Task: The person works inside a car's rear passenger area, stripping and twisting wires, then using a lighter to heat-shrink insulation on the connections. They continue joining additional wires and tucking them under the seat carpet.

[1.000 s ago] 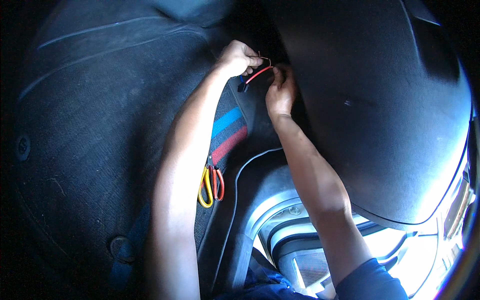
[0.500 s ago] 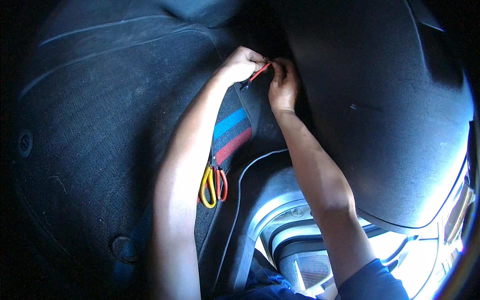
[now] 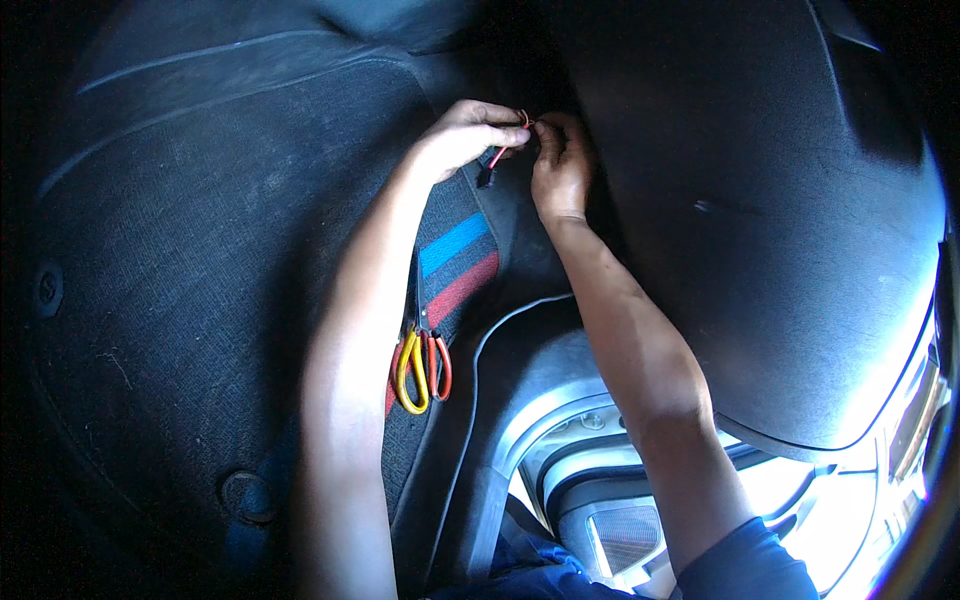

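A thin red wire (image 3: 497, 157) with a small black connector (image 3: 487, 178) at its lower end hangs from the fingers of my left hand (image 3: 468, 138). That hand is closed, its thumb and fingers pinching the wire's upper part, where a fine loop stands up. Close beside it on the right, my right hand (image 3: 562, 172) is also closed. Its thumb and fingertips pinch the wire's thin upper end, though the exact grip is small and partly in shadow. Both hands work in the dark gap beside the large dark panel.
Tools with a yellow looped handle (image 3: 411, 374) and red handles (image 3: 440, 366) lie by my left forearm, on a dark carpet (image 3: 200, 260) with blue and red stripes. A smooth dark panel (image 3: 740, 230) rises on the right. A door opening (image 3: 590, 430) lies below my right arm.
My left hand has shifted slightly left and turned, its thumb now showing along the wire. The wire and connector hang lower and steeper. My right hand has moved slightly left.
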A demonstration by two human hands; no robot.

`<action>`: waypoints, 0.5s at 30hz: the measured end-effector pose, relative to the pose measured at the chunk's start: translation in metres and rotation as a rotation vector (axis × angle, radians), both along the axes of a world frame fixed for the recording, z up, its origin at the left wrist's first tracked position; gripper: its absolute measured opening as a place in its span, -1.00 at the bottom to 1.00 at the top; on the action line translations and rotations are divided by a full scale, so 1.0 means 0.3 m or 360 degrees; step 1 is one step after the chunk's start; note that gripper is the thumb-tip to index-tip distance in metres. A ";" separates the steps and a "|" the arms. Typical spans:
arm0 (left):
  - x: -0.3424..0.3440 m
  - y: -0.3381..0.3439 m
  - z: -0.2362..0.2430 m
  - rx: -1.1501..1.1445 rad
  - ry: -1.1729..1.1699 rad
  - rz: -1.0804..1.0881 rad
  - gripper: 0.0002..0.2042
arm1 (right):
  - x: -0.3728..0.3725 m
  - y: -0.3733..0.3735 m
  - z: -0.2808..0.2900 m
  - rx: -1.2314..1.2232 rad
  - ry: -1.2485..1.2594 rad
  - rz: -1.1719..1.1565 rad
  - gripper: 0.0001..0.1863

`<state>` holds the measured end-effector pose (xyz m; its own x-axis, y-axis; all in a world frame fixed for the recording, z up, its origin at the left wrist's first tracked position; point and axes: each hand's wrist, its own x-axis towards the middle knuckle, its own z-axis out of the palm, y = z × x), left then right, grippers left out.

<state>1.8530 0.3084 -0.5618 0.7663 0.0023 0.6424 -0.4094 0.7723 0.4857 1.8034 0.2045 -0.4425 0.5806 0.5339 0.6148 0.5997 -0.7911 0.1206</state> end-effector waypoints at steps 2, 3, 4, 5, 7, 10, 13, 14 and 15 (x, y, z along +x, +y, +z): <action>0.003 -0.017 -0.005 -0.0074 0.0038 0.0108 -0.66 | -0.007 0.007 -0.001 0.0007 0.0041 -0.0010 -0.80; 0.004 -0.022 -0.009 -0.0068 0.0045 0.0142 -0.66 | -0.011 0.010 -0.001 0.0008 0.0050 -0.0029 -0.81; 0.004 -0.026 -0.013 -0.0051 0.0059 0.0188 -0.65 | -0.016 0.014 0.000 0.0010 0.0058 -0.0050 -0.81; 0.003 -0.030 -0.016 -0.0100 0.0069 0.0155 -0.65 | -0.019 0.017 0.001 0.0010 0.0069 -0.0060 -0.81; 0.000 -0.032 -0.016 -0.0164 0.0120 0.0124 -0.64 | -0.022 0.021 0.005 -0.0003 0.0116 -0.0092 -0.81; -0.010 -0.032 -0.006 -0.0230 0.0171 0.0064 -0.63 | -0.018 0.015 0.011 -0.0041 0.0274 -0.0190 -0.58; -0.020 -0.035 0.007 -0.0233 0.0233 0.0126 -0.64 | 0.008 0.002 0.002 0.0155 0.0438 -0.0348 -0.51; -0.021 -0.035 0.009 -0.0223 0.0263 0.0143 -0.65 | 0.020 -0.002 -0.004 0.0199 0.0386 -0.0250 -0.59; -0.022 -0.034 0.010 -0.0219 0.0280 0.0156 -0.66 | 0.033 -0.005 -0.010 0.0246 0.0339 -0.0130 -0.67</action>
<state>1.8464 0.2981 -0.5590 0.8583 0.1605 0.4874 -0.4041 0.7967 0.4493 1.8133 0.2030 -0.4454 0.7428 0.3891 0.5448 0.5321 -0.8370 -0.1276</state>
